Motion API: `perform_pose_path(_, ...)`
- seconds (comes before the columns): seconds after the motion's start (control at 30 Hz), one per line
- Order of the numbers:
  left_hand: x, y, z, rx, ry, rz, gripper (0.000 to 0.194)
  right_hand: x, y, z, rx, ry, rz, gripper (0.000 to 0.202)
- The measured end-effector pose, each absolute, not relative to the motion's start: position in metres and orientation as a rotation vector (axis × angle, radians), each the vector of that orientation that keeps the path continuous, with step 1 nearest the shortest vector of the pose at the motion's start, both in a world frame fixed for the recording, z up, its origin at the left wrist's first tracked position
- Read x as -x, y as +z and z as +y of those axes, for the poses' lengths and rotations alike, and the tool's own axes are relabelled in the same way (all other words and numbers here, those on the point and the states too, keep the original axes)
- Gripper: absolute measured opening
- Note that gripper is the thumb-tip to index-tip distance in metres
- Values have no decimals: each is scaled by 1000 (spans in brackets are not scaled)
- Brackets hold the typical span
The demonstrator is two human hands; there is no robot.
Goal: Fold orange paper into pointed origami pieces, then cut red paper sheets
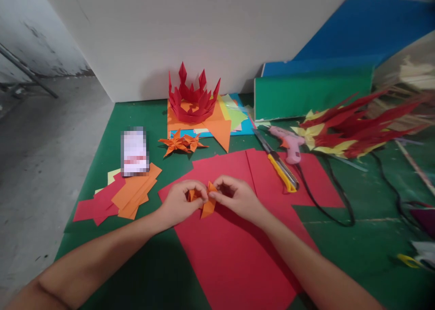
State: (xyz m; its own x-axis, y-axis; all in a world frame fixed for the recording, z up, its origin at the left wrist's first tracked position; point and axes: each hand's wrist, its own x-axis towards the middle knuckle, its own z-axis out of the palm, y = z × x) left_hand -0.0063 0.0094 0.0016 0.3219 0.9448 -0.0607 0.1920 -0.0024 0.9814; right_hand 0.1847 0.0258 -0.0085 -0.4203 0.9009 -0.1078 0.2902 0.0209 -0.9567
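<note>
Left hand (181, 200), fingers pinching folded orange paper (209, 205) at 9 o'clock, right hand (239, 196), fingers pinching it at 3 o'clock

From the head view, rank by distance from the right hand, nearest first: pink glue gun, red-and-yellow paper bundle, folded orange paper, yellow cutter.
1. Folded orange paper: held in the right hand.
2. Yellow cutter: ahead and right.
3. Pink glue gun: just past the cutter.
4. Red-and-yellow paper bundle: farther right.
</note>
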Motion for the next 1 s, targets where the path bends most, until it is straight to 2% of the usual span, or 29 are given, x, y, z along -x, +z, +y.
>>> perform_pose_path(0.2, 6, 1, 10, -1453, 867, 1080, 14, -180, -7, 24, 1281, 1498, -1602, 31)
perform_pose_path(0.57, 7, -2, 11, -1420, 975, 1183, 15, -178, -9, 23, 1208, 1558, -1509, 34)
perform_pose_path(0.8, 7, 4, 11, -1315, 967, 1178, 13, -177, -12, 24, 1228, 1509, -1545, 29)
perform_pose_path(1.0, 3, 1, 11, -1064, 1033, 1152, 28, -178, -7, 24, 1262, 1522, -1575, 26)
